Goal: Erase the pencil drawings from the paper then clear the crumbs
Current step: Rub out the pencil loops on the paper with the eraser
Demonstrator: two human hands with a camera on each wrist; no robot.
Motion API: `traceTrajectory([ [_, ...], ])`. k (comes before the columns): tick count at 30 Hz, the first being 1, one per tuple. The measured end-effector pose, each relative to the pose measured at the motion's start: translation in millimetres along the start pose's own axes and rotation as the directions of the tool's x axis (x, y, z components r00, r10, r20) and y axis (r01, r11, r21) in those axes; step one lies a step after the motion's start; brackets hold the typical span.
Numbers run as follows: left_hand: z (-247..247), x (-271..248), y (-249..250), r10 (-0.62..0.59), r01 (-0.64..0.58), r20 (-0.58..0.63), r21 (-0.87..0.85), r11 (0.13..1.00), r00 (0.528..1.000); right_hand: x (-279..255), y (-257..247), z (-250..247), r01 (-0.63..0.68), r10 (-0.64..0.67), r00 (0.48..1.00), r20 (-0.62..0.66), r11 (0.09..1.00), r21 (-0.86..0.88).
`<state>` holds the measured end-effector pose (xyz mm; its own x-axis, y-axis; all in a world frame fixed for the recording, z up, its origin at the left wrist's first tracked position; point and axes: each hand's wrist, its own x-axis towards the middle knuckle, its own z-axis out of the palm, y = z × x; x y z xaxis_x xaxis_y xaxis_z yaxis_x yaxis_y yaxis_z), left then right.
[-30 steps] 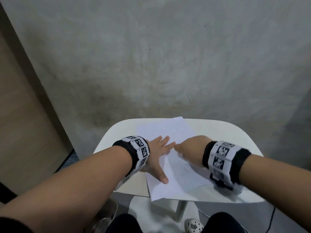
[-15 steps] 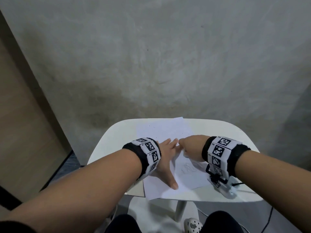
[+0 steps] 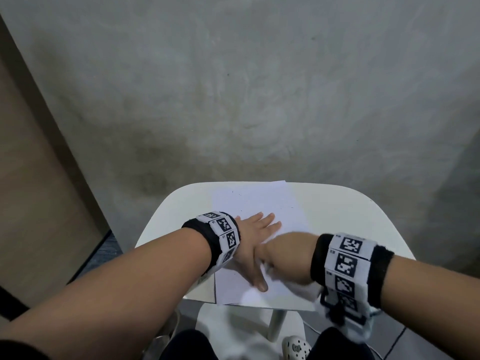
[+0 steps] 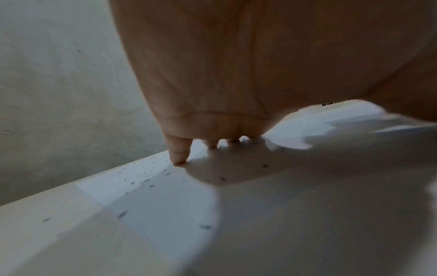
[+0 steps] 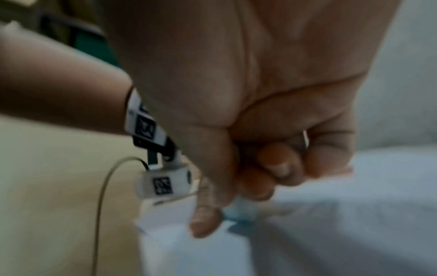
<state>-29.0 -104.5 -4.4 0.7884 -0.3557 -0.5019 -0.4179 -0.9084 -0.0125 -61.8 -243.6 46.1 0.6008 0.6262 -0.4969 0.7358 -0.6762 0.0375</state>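
Observation:
A white sheet of paper [image 3: 254, 201] lies on the small white table [image 3: 337, 216]. My left hand [image 3: 255, 237] lies flat on the sheet with straight, spread fingers, holding it down. In the left wrist view, dark eraser crumbs [image 4: 146, 181] speckle the paper in front of its fingertips [image 4: 179, 158]. My right hand [image 3: 283, 255] is motion-blurred, low over the near half of the sheet beside the left thumb. In the right wrist view, its curled fingers [image 5: 205, 220] pinch a small pale blue eraser [image 5: 243, 214] against the paper. No pencil marks show under the hand.
A grey wall [image 3: 259, 100] rises right behind the table and a brown wooden panel [image 3: 39, 203] stands at the left. Below the near edge are a table leg [image 3: 276, 326], a white shoe [image 3: 296, 348] and my dark-clothed knees.
My right hand has slid toward me along the paper, from beside the left fingertips to beside the left thumb, now covering the faint drawing seen before. The left hand stays flat.

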Motion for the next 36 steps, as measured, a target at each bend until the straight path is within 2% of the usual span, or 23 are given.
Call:
traceTrajectory([
  [1,-1,-1,1,0.006,-0.006,-0.003,-0.002,1.0,1.0,-2,-4,-1,0.032,-0.032,0.999,0.038,0.999,0.008],
  [3,-3,-4,1,0.012,-0.012,-0.003,-0.018,1.0,1.0,5,10,-8,-0.031,0.029,0.998,0.056,0.998,0.047],
  [6,-3,-4,0,0.011,-0.011,-0.007,-0.024,1.0,1.0,6,16,-12,-0.139,0.138,0.989,-0.046,0.99,-0.016],
  [8,0,0,0,-0.011,0.011,0.003,0.0,1.0,1.0,1,1,-5,-0.054,0.052,0.997,-0.056,0.998,-0.042],
  [10,0,1,0,-0.002,0.002,0.008,0.028,1.0,1.0,-5,-8,0,0.002,-0.002,1.0,0.024,0.999,-0.036],
  [11,-1,0,-1,0.005,-0.005,0.011,0.013,1.0,1.0,0,0,-4,-0.034,0.035,0.998,0.048,0.999,-0.021],
  [14,-4,-4,-1,0.015,-0.015,0.0,-0.01,1.0,1.0,10,21,-12,-0.169,0.169,0.986,-0.014,0.985,-0.04],
  [15,-3,-5,1,0.012,-0.012,0.002,-0.003,1.0,1.0,8,17,-10,-0.158,0.157,0.987,-0.024,0.986,-0.06],
  [18,-3,-5,4,0.002,-0.002,0.007,0.02,1.0,1.0,-1,-3,0,0.003,-0.002,1.0,0.029,0.999,-0.039],
  [20,-5,-6,3,0.01,-0.01,0.008,0.008,1.0,1.0,7,12,-5,-0.06,0.061,0.998,0.028,0.998,-0.01],
  [22,-5,-7,2,0.019,-0.019,0.003,-0.005,1.0,1.0,11,27,-11,-0.162,0.159,0.986,-0.05,0.986,-0.051],
  [24,-4,-7,2,0.016,-0.016,0.007,0.001,1.0,1.0,8,20,-8,-0.16,0.153,0.984,-0.091,0.984,-0.078],
  [26,-3,-6,2,0.006,-0.006,0.01,0.009,1.0,1.0,-2,3,-1,-0.062,0.06,0.997,-0.04,0.997,-0.055],
  [27,-4,-5,2,0.01,-0.01,0.011,0.008,1.0,1.0,-3,3,0,-0.057,0.057,0.998,0.009,0.998,-0.021],
  [29,-5,-5,-1,0.024,-0.024,0.02,0.006,1.0,1.0,5,23,-8,-0.139,0.138,0.99,0.02,0.99,0.016],
  [31,-5,-4,-2,0.023,-0.023,0.019,0.01,1.0,1.0,10,34,-14,-0.228,0.228,0.973,-0.021,0.973,-0.035],
  [34,-4,-5,1,0.005,-0.005,0.026,0.009,1.0,1.0,6,12,-3,-0.115,0.119,0.992,0.032,0.987,-0.113],
  [36,-5,-4,1,0.013,-0.013,0.019,0.007,1.0,1.0,4,12,-4,-0.121,0.121,0.99,0.074,0.993,-0.004],
])
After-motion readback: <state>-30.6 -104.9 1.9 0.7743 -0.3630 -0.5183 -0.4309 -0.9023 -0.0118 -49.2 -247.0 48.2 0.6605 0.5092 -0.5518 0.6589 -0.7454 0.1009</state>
